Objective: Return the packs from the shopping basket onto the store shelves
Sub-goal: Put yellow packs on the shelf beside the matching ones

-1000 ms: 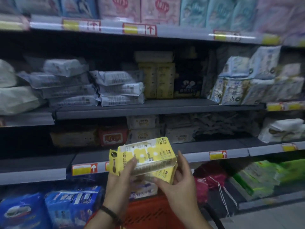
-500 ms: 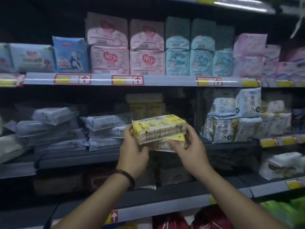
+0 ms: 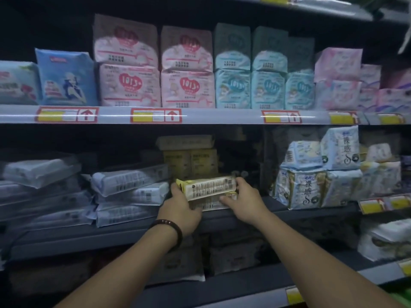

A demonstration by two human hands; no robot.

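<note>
I hold two yellow packs (image 3: 210, 187), one lying on the other, at the front of the middle shelf (image 3: 100, 238). My left grip (image 3: 180, 207) is curled round their left end and my right grip (image 3: 246, 200) pinches the right end. Whether they touch the shelf already, I cannot tell. They are just before the standing yellow boxes (image 3: 190, 162), between the grey flat packs (image 3: 131, 182) and the pale blue packs (image 3: 304, 190).
</note>
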